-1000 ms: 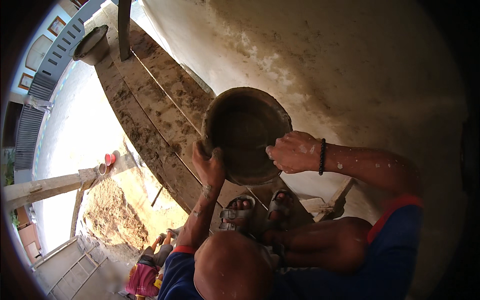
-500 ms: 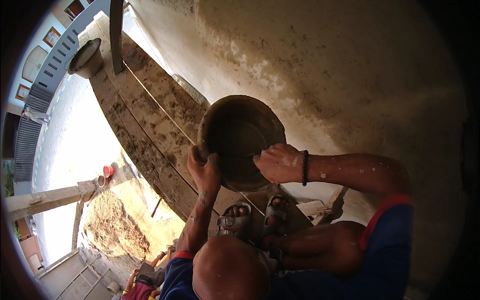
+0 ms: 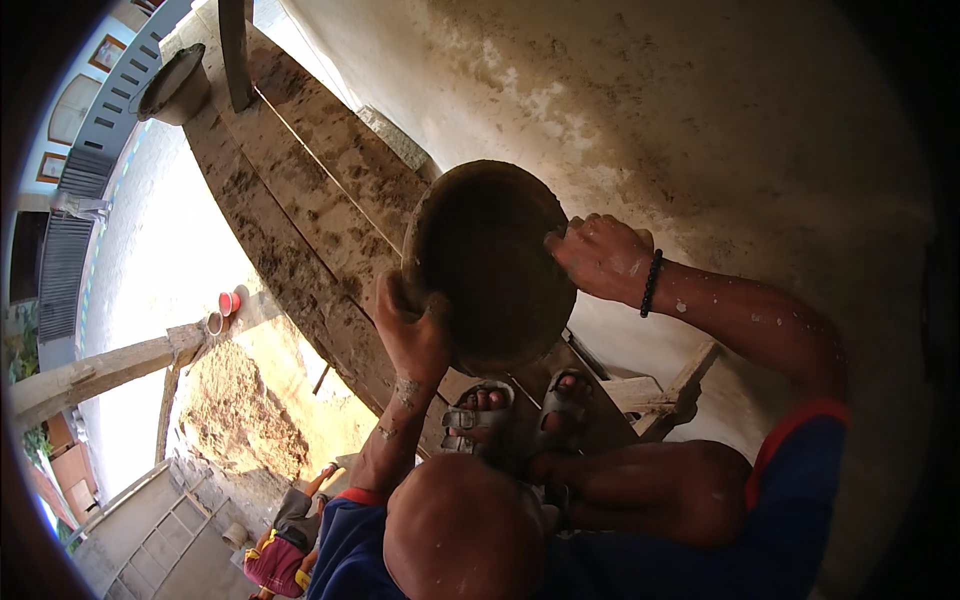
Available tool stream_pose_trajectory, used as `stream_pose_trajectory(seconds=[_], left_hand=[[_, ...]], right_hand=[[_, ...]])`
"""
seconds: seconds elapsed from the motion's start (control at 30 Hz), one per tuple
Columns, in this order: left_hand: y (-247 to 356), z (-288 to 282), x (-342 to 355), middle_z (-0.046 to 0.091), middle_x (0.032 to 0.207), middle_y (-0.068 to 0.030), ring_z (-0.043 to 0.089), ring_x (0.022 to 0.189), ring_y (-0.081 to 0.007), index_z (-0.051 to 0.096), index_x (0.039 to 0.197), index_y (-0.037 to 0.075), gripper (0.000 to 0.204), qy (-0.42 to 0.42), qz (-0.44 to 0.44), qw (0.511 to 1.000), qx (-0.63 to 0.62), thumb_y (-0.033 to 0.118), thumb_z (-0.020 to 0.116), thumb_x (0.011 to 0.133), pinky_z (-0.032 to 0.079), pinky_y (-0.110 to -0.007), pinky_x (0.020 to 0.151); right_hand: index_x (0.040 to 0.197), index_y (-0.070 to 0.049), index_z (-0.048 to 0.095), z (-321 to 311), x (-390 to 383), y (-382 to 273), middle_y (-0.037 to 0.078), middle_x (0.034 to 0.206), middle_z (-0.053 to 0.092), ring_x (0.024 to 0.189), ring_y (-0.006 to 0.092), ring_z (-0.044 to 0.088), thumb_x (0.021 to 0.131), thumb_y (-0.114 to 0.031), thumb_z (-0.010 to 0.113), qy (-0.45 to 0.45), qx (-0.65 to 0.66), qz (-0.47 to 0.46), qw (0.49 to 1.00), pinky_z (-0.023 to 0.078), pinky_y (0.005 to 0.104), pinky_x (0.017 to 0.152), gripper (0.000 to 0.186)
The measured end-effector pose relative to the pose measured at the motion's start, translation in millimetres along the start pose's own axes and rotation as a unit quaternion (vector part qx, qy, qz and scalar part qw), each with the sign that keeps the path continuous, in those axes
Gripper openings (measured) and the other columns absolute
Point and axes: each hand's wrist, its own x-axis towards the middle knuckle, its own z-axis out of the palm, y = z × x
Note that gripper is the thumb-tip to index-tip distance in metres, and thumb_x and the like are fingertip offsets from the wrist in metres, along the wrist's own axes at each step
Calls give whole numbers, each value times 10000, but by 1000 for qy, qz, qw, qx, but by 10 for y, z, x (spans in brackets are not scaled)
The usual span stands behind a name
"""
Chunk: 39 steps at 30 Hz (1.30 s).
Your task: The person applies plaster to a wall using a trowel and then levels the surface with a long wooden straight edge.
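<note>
A dark round mortar tub (image 3: 488, 265) is held in front of me, above the planks and just beyond my sandalled feet. Its opening faces me, and the inside is mostly in shadow. My left hand (image 3: 412, 335) grips the left side of its rim, with the thumb near the inner edge. On the upper right of the rim, my right hand (image 3: 605, 258) is closed, fingers curled over the edge; its fingertips are partly hidden. A dark beaded bracelet (image 3: 652, 283) circles the right wrist. Both forearms carry pale splashes.
Mortar-stained planks (image 3: 290, 190) form a raised platform beside a plastered wall (image 3: 720, 130). A second tub (image 3: 175, 88) stands at its far end, near an upright post (image 3: 235, 55). Below lie a sand heap (image 3: 240, 410) and a red bucket (image 3: 229, 303); another person (image 3: 285, 555) is down there.
My right hand has moved from inside the tub's lower right up to its upper right rim. The tub has tilted and shifted slightly away; my left hand keeps its grip.
</note>
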Motion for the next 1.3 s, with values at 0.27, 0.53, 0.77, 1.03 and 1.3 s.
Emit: stream_pose_trajectory(seconds=[0.27,0.53,0.77,1.03,1.3], left_hand=[[-37,35,-97,502,812,3,462,744,-79,503,888,20,194,-9,3,1000,8,4,588,714,402,-233,683],[-8,-177,-20,505,795,-9,470,741,-92,490,857,15,200,47,-29,995,-85,-27,581,684,410,-243,671],[-193,-377,49,527,811,-12,502,762,-93,506,854,16,190,78,-32,993,-86,-30,567,679,424,-239,696],[-372,-647,33,611,906,-63,568,830,-123,555,962,-18,265,84,-59,984,-149,-25,538,698,463,-264,768],[-352,-621,2,571,907,-47,526,803,-118,525,977,2,280,100,-66,986,-116,-2,540,698,454,-269,747]], right_hand=[[972,-20,581,261,-102,-369,188,763,633,724,352,637,801,-269,589,-72,369,-49,925,514,427,646,302],[1105,-57,547,106,-234,-389,182,816,648,787,370,633,858,-329,564,10,378,54,924,511,448,701,368],[1109,-79,542,-91,-100,-271,174,837,655,839,356,632,855,-347,567,-48,337,77,937,495,454,752,370],[1070,-54,445,-918,-25,-2,162,873,611,866,348,608,757,-208,679,-42,412,25,910,469,413,754,420],[1047,2,614,-565,252,836,42,734,596,617,106,549,814,-282,680,-103,704,86,697,466,275,552,373]])
